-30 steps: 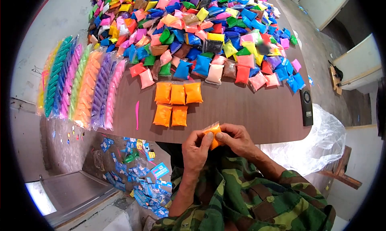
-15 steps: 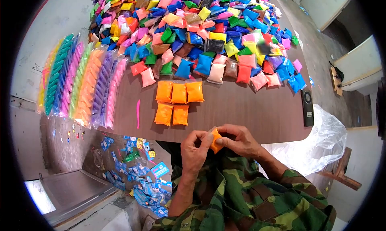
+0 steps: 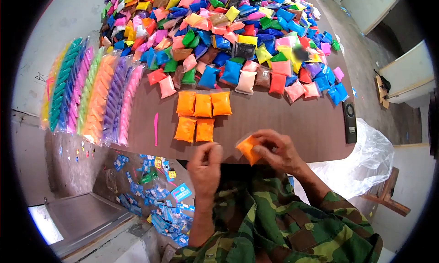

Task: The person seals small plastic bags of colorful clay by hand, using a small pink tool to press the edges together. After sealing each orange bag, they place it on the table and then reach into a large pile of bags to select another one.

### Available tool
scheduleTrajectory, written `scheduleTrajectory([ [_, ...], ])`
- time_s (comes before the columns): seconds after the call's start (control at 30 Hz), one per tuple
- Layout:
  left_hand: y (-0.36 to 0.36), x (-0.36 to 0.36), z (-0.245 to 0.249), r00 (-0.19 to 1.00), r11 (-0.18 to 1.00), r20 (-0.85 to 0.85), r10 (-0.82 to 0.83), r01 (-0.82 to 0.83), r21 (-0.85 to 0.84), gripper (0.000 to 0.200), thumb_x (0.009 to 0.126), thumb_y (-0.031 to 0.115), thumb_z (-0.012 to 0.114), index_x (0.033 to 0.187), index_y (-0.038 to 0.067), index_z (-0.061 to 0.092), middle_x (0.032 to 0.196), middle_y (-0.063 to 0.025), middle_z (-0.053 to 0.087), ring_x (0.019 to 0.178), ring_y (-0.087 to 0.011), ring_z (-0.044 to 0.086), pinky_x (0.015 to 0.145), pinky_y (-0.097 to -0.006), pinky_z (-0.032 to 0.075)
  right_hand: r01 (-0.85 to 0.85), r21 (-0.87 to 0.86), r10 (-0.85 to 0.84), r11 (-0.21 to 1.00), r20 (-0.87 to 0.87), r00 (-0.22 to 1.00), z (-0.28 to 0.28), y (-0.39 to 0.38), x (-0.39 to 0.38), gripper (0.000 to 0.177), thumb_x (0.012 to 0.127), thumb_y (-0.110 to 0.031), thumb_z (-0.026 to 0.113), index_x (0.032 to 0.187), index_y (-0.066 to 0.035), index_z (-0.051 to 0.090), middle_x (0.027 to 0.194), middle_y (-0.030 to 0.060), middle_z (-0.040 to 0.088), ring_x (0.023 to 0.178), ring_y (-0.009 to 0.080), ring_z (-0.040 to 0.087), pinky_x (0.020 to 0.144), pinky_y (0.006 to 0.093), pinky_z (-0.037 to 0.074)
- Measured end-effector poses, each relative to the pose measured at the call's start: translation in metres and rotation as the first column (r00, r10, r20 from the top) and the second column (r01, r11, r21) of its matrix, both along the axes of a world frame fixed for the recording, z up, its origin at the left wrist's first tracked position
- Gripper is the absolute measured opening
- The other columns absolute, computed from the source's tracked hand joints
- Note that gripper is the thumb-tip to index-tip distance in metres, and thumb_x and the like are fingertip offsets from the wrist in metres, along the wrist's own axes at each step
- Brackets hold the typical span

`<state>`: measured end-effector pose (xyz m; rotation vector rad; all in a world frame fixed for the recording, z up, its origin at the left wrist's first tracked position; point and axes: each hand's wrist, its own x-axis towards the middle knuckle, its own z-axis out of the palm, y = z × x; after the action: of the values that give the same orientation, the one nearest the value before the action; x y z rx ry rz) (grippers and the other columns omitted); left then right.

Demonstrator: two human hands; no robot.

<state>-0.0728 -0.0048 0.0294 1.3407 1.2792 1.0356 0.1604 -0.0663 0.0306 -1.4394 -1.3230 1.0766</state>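
My right hand (image 3: 277,151) pinches an orange clay packet (image 3: 248,150) between thumb and fingers, just above the table's near edge. The packet is tilted and its clear top points to the left. Left of it and apart from it, my left hand (image 3: 205,167) has its fingers curled in, slightly blurred, with nothing visible in them. Ahead of my hands, several more orange packets (image 3: 202,105) lie on the table in two rows, three behind and two in front.
A large heap of packets in many colours (image 3: 219,38) covers the far side of the brown table (image 3: 283,121). Bagged twisted clay strips (image 3: 98,98) lie at left, near a pink plastic tool (image 3: 156,129). A black device (image 3: 350,121) sits at the right edge. Blue wrappers (image 3: 169,217) litter the floor.
My left hand has let go of the orange packet and moved left. My right hand has lifted the packet slightly forward, over the table edge.
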Motion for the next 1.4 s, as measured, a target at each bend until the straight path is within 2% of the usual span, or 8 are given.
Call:
scheduleTrajectory([
  [0.1, 0.02, -0.043, -0.005, 0.978, 0.987, -0.145, 0.149, -0.138, 0.081, 0.016, 0.108, 0.02, 0.07, 0.107, 0.005, 0.073, 0.088, 0.0005, 0.068, 0.077, -0.0059, 0.061, 0.065, -0.0228, 0.05, 0.161, 0.108, -0.174, 0.981, 0.122, 0.977, -0.015, 0.005, 0.011, 0.03, 0.098, -0.007, 0.078, 0.127, -0.001, 0.07, 0.104, 0.0151, 0.077, 0.081, 0.0195, 0.072, 0.074, 0.0317, 0.059],
  [0.3, 0.062, -0.105, -0.024, 0.871, 0.928, -0.343, 0.351, -0.276, 0.248, 0.023, 0.109, 0.023, 0.069, 0.112, 0.001, 0.076, 0.096, -0.0027, 0.073, 0.083, -0.0126, 0.065, 0.073, -0.0286, 0.053, 0.202, 0.347, -0.369, 0.916, 0.528, 0.765, -0.023, 0.006, 0.02, 0.025, 0.096, -0.008, 0.077, 0.12, -0.002, 0.075, 0.105, 0.0136, 0.072, 0.084, 0.0303, 0.071, 0.073, 0.0387, 0.059],
  [0.43, 0.071, -0.113, -0.025, 0.815, 0.899, -0.405, 0.414, -0.297, 0.322, 0.025, 0.109, 0.024, 0.068, 0.112, 0.001, 0.076, 0.099, -0.0062, 0.075, 0.088, -0.0165, 0.068, 0.077, -0.0319, 0.057, 0.19, 0.305, -0.35, 0.933, 0.646, 0.679, -0.021, -0.006, 0.024, 0.029, 0.096, -0.01, 0.075, 0.125, -0.004, 0.074, 0.125, 0.0168, 0.069, 0.117, 0.0361, 0.068, 0.095, 0.0453, 0.056],
  [0.53, 0.077, -0.119, -0.032, 0.774, 0.904, -0.488, 0.404, -0.256, 0.342, 0.028, 0.111, 0.028, 0.067, 0.117, 0.002, 0.076, 0.107, -0.0107, 0.077, 0.097, -0.0198, 0.072, 0.082, -0.0342, 0.06, -0.014, 0.305, -0.235, 0.952, 0.763, 0.602, -0.015, -0.015, 0.018, 0.049, 0.099, -0.021, 0.072, 0.145, -0.003, 0.063, 0.152, 0.0207, 0.057, 0.145, 0.0392, 0.052, 0.118, 0.0503, 0.042],
  [0.67, 0.085, -0.123, -0.044, 0.759, 0.904, -0.516, 0.397, -0.228, 0.361, 0.031, 0.111, 0.03, 0.066, 0.121, 0.003, 0.076, 0.111, -0.0122, 0.078, 0.1, -0.0207, 0.072, 0.084, -0.0348, 0.06, -0.138, 0.092, -0.007, 0.986, 0.853, 0.523, -0.04, -0.025, 0.01, 0.08, 0.105, -0.046, 0.062, 0.165, 0.001, 0.039, 0.171, 0.0241, 0.037, 0.16, 0.0394, 0.032, 0.131, 0.0523, 0.021],
  [0.97, 0.095, -0.121, -0.062, 0.778, 0.886, -0.471, 0.416, -0.229, 0.403, 0.035, 0.112, 0.034, 0.064, 0.128, 0.005, 0.074, 0.122, -0.0131, 0.076, 0.108, -0.0241, 0.072, 0.09, -0.0372, 0.063, -0.159, -0.034, 0.117, 0.987, 0.829, 0.547, -0.023, -0.016, 0.007, 0.085, 0.106, -0.055, 0.061, 0.165, 0.001, 0.038, 0.173, 0.0248, 0.033, 0.163, 0.0391, 0.028, 0.133, 0.0519, 0.017],
  [1.27, 0.095, -0.132, -0.069, 0.769, 0.864, -0.473, 0.431, -0.201, 0.461, 0.027, 0.109, 0.027, 0.068, 0.123, 0.005, 0.076, 0.119, -0.0151, 0.077, 0.107, -0.0269, 0.074, 0.086, -0.0394, 0.066, -0.094, 0.196, -0.087, 0.976, 0.747, 0.659, -0.036, -0.025, 0.008, 0.083, 0.102, -0.046, 0.069, 0.162, 0.005, 0.042, 0.171, 0.0262, 0.036, 0.16, 0.0415, 0.033, 0.13, 0.0535, 0.024],
  [1.4, 0.095, -0.129, -0.072, 0.765, 0.858, -0.468, 0.442, -0.208, 0.47, 0.026, 0.11, 0.026, 0.067, 0.123, 0.006, 0.076, 0.12, -0.0148, 0.077, 0.107, -0.0271, 0.075, 0.087, -0.04, 0.066, -0.137, 0.109, -0.014, 0.984, 0.83, 0.558, -0.034, -0.031, 0.009, 0.087, 0.098, -0.049, 0.073, 0.16, 0.006, 0.044, 0.169, 0.0264, 0.039, 0.158, 0.0422, 0.035, 0.13, 0.0532, 0.026],
])
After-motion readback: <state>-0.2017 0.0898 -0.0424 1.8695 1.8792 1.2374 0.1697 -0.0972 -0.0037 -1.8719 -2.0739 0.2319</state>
